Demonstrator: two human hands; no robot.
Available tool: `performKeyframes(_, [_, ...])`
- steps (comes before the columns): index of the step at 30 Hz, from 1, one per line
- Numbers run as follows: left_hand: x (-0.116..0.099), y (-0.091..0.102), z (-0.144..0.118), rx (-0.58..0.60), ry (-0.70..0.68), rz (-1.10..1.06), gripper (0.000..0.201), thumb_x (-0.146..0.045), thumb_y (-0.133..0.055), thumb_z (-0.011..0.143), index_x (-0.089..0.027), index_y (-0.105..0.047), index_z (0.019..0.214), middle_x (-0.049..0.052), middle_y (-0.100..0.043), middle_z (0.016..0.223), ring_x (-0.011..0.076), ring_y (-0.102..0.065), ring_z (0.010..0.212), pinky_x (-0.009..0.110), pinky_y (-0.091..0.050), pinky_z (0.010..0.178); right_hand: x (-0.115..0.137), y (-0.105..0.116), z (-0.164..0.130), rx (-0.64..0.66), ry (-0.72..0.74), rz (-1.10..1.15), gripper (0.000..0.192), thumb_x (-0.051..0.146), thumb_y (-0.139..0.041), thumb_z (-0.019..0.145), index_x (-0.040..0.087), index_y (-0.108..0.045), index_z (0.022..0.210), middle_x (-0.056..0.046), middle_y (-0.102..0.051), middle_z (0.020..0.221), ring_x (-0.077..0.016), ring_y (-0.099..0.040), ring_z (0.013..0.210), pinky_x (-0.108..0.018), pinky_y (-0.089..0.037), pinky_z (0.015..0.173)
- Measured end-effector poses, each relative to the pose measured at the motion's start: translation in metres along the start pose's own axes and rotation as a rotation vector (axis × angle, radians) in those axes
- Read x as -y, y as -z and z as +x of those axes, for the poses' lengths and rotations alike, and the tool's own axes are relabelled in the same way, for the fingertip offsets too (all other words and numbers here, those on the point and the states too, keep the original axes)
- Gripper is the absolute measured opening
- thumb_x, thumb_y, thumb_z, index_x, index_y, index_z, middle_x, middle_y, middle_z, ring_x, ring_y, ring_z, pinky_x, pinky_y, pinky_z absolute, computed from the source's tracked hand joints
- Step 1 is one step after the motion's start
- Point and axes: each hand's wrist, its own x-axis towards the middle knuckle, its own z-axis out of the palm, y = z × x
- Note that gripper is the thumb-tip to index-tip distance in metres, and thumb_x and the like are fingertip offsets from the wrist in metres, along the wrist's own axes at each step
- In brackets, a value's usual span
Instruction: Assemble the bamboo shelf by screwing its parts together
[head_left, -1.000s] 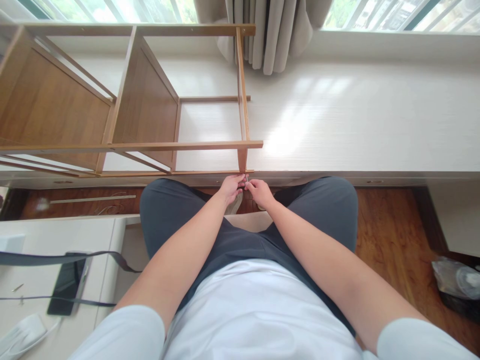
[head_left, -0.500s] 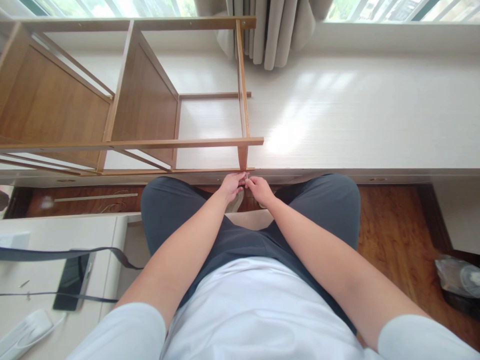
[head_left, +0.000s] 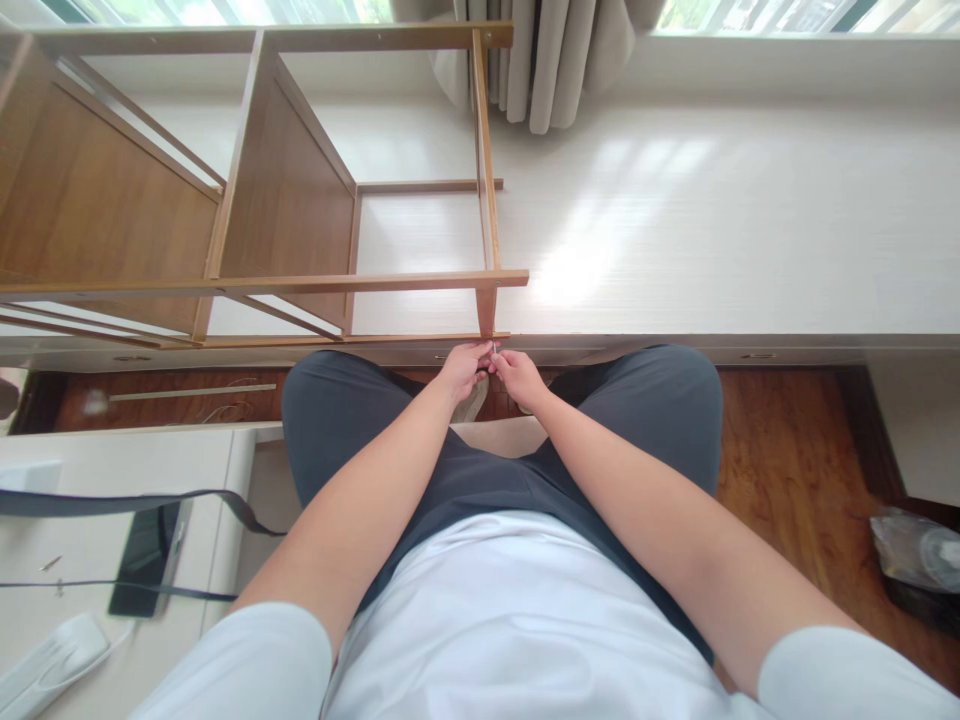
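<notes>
Below the left part of the brown wooden rack (head_left: 292, 180) is a white tabletop (head_left: 165, 455). A tiny thin bit (head_left: 51, 563) lies on it, and farther right on it lies a black phone (head_left: 146, 560). Both are well apart from the rack.

The rack lies on its side on a long white ledge (head_left: 750, 220). Its long way runs left to right, and its leg ends stick out to the right.

Just below the rack's right end, at the corner nearest the person, is the left hand (head_left: 465, 368). Its fingers bend in close to a thin pale piece (head_left: 493, 347). I cannot tell if they press on it.

The thin piece is right by that rack corner. Its long way seems to run up and down, with the top pointing at the rack's end bar. It is too small to say what it is.

Just right of it, below the same corner, is the right hand (head_left: 517, 377). Its grip looks like thumb and finger pinching the thin piece.

I think the step now is small finger work at this corner, maybe fitting or turning the piece. The next move seems to need a steady pinch, with the piece kept in line with the rack's bar.
</notes>
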Motion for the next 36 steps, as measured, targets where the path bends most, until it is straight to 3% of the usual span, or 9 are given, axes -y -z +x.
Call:
performKeyframes(19, [-0.003, -0.002, -0.005, 0.006, 0.001, 0.063, 0.015, -0.026, -0.081, 0.075, -0.013, -0.075, 0.082, 0.004, -0.065, 0.064, 0.0085, -0.055, 0.056, 0.017, -0.031, 0.046, -0.004, -0.002, 0.002, 0.030, -0.072, 0.102, 0.037, 0.048, -0.042, 0.093, 0.020, -0.058, 0.076, 0.002, -0.053, 0.060, -0.0132, -0.047, 0.055, -0.026, -0.041, 0.057])
performKeyframes(24, [-0.005, -0.004, -0.006, -0.053, 0.019, 0.075, 0.012, -0.023, -0.079, 0.077, -0.014, -0.077, 0.085, 0.005, -0.070, 0.074, 0.0091, -0.058, 0.063, 0.017, -0.034, 0.051, 0.002, 0.006, -0.003, -0.043, -0.078, 0.019, 0.028, 0.049, -0.057, 0.085, 0.022, -0.056, 0.079, 0.003, -0.059, 0.068, -0.0146, -0.051, 0.064, -0.027, -0.040, 0.063])
performKeyframes(28, [-0.005, -0.004, -0.006, -0.049, 0.018, 0.077, 0.013, -0.024, -0.080, 0.076, -0.014, -0.078, 0.085, 0.005, -0.069, 0.074, 0.0084, -0.056, 0.061, 0.019, -0.034, 0.052, 0.008, 0.012, -0.009, -0.114, -0.083, -0.114, 0.033, 0.050, -0.069, 0.076, 0.023, -0.051, 0.083, 0.004, -0.059, 0.072, -0.0150, -0.051, 0.066, -0.027, -0.038, 0.065])
performKeyframes(36, [-0.002, -0.003, -0.002, -0.048, -0.005, 0.086, 0.016, -0.027, -0.081, 0.074, -0.014, -0.077, 0.083, 0.006, -0.070, 0.077, 0.0092, -0.056, 0.061, 0.019, -0.034, 0.050, 0.011, 0.016, -0.012, -0.112, -0.104, -0.304, 0.029, 0.048, -0.065, 0.082, 0.023, -0.053, 0.072, 0.001, -0.061, 0.068, -0.0163, -0.051, 0.064, -0.029, -0.036, 0.064])
